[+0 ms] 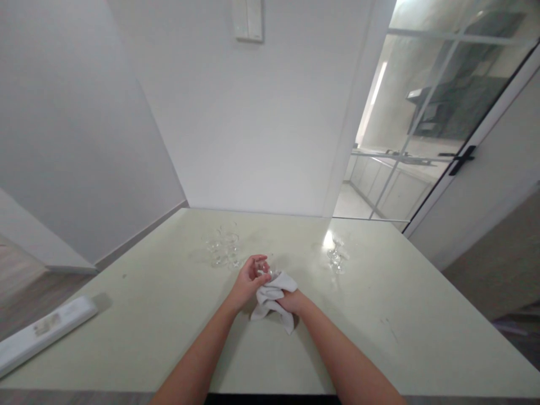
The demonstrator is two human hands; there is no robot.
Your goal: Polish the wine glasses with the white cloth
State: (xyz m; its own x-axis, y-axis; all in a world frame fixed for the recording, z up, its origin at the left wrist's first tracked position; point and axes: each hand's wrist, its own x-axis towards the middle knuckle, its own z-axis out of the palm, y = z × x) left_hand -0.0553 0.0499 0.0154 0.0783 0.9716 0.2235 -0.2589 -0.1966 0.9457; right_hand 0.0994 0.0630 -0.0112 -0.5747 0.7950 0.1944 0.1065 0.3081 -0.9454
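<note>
Near the middle of the table, my left hand (252,277) is closed around a small clear glass (265,270). Its fingers curl along the far side and the thumb lies in front. My right hand (290,301) holds a white cloth (274,292) against the near right side of the glass. Folds of the cloth hide most of the right fingers and the lower part of the glass. The cloth's loose ends hang down towards the tabletop.
Several clear stemmed glasses (228,247) stand on the pale table (169,337) to the left. More clear glassware (336,259) is on the right. A long white box (46,332) lies at the left edge. A wall backs the table; a glazed door (422,140) is at right.
</note>
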